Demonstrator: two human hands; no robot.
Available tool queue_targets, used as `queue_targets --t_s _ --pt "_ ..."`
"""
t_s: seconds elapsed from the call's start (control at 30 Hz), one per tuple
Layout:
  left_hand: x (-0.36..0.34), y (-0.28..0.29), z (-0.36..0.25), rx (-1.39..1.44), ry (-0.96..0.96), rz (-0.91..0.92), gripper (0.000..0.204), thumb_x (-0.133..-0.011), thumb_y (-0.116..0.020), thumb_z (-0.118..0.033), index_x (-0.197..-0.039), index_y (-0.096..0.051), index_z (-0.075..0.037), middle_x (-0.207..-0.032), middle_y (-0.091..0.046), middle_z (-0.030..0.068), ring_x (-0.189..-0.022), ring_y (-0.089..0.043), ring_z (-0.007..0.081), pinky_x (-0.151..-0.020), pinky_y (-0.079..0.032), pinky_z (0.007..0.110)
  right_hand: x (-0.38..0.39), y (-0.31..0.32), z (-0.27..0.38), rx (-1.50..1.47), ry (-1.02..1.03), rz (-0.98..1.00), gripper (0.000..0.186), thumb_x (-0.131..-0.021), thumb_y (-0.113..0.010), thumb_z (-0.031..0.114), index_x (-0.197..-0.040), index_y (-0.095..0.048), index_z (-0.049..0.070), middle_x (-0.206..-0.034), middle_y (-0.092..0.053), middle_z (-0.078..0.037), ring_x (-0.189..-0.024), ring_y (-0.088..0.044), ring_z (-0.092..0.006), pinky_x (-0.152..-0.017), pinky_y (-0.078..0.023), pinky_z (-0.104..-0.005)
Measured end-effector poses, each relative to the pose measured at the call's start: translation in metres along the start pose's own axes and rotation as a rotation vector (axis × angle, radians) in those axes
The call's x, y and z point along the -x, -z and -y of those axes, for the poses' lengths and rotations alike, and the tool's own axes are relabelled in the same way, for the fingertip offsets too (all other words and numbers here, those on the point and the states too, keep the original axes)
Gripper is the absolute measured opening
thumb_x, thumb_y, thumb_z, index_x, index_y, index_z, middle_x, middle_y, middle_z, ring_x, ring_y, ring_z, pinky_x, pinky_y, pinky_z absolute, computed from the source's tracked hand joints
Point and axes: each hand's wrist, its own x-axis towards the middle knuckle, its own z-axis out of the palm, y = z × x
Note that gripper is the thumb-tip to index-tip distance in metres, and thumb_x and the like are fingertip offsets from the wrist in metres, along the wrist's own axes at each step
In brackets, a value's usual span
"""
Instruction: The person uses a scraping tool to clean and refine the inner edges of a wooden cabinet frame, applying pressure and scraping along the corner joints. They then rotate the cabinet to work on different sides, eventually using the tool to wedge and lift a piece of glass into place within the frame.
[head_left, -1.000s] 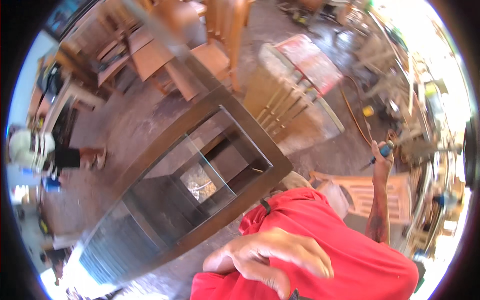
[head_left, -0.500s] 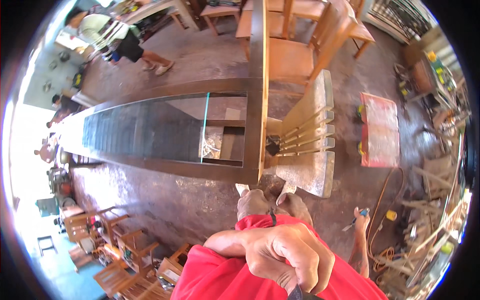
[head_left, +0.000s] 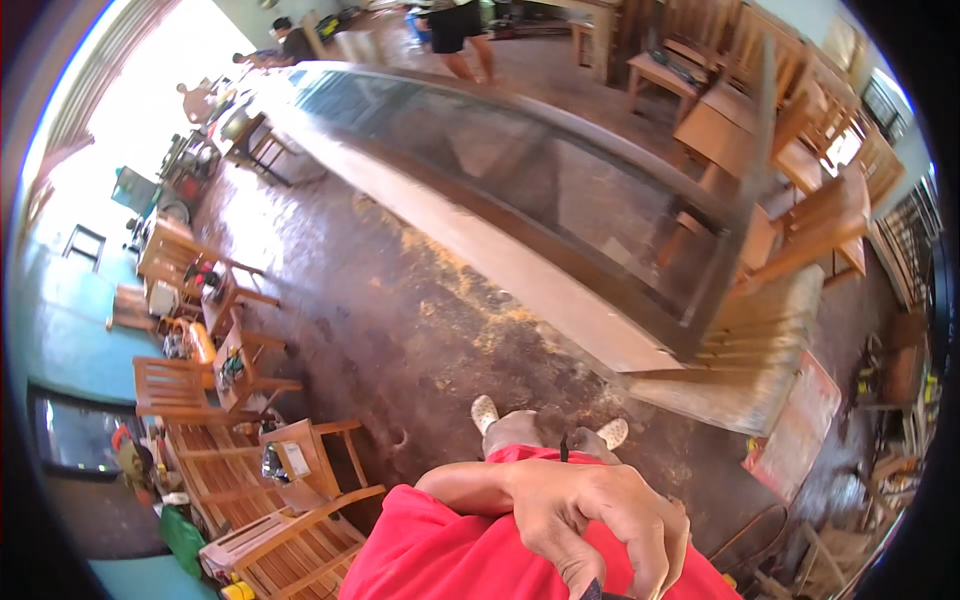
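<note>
My left hand (head_left: 605, 520) is in front of my red shirt (head_left: 440, 545), its forearm coming across from the left. The fingers are bent toward the thumb on a dark strap-like thing (head_left: 592, 590) at the lower edge, most of which is hidden. My right hand is out of the picture. Ahead of me lies a long dark-brown wooden frame (head_left: 600, 285) with a glass pane (head_left: 480, 165), its near side edge pale bare wood. Under its right end is a pale slatted wooden piece (head_left: 745, 385). Neither visible hand nor arm touches the frame.
Wooden chairs (head_left: 810, 220) crowd the far right. More chairs and a slatted bench (head_left: 235, 470) stand at the left. A red-edged board (head_left: 800, 430) lies on the floor, with scrap wood (head_left: 840, 550) nearby. Sawdust covers the floor (head_left: 400, 330). A person in dark shorts (head_left: 455, 30) stands beyond the frame.
My view has swung left, so the frame now slants across it. My right hand, holding a blue-handled bladed tool at the right earlier, has gone out of view. My left hand stays at my chest.
</note>
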Motion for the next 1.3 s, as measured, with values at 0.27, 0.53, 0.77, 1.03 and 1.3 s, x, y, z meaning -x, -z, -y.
queue_targets --t_s 0.27,0.53,0.77,1.03,1.3 --pt "0.139 -0.018 -0.224 -0.187 -0.303 -0.047 0.028 -0.107 -0.055 -0.017 -0.101 -0.07 0.006 -0.095 -0.069 0.0253 -0.075 -0.069 0.034 -0.062 -0.054 0.041 -0.012 -0.109 0.133 0.22 -0.066 -0.336 0.022 -0.077 -0.079 0.019 -0.089 -0.071 0.003 -0.08 -0.074 -0.012 -0.071 -0.068 -0.023 -0.067 -0.054 -0.0418" --pt "0.255 -0.023 -0.452 -0.336 -0.376 -0.174 0.031 -0.106 -0.055 -0.018 -0.101 -0.069 0.009 -0.097 -0.068 0.0274 -0.076 -0.068 0.0349 -0.065 -0.055 0.041 -0.041 -0.212 0.37 0.307 -0.03 0.185 0.02 -0.077 -0.079 0.02 -0.086 -0.07 0.004 -0.079 -0.073 -0.011 -0.071 -0.066 -0.0217 -0.066 -0.053 -0.0425" --pt "0.331 0.063 -0.602 -0.275 -0.243 -0.326 0.03 -0.105 -0.058 -0.018 -0.103 -0.069 0.01 -0.099 -0.069 0.0282 -0.08 -0.068 0.0344 -0.068 -0.055 0.041 -0.106 -0.296 0.6 0.525 0.32 0.547 0.022 -0.074 -0.08 0.023 -0.085 -0.071 0.006 -0.078 -0.072 -0.012 -0.073 -0.068 -0.0226 -0.067 -0.053 -0.0436" --pt "0.427 0.125 -0.865 -0.54 -0.074 -0.627 0.03 -0.104 -0.061 -0.018 -0.106 -0.069 0.011 -0.102 -0.069 0.029 -0.084 -0.069 0.0338 -0.073 -0.056 0.041 -0.104 -0.434 0.99 0.24 0.334 0.296 0.031 -0.074 -0.084 0.028 -0.081 -0.064 0.006 -0.072 -0.065 -0.006 -0.071 -0.057 -0.0153 -0.065 -0.05 -0.041" --pt "0.629 0.199 -1.113 -1.033 0.386 -1.906 0.025 -0.104 -0.063 -0.019 -0.106 -0.068 0.005 -0.098 -0.073 0.0144 -0.09 -0.069 0.0204 -0.087 -0.053 0.032 -0.12 -0.56 1.325 0.167 0.432 0.281 0.031 -0.074 -0.088 0.029 -0.089 -0.071 0.008 -0.078 -0.069 -0.006 -0.077 -0.065 -0.017 -0.072 -0.052 -0.0379"
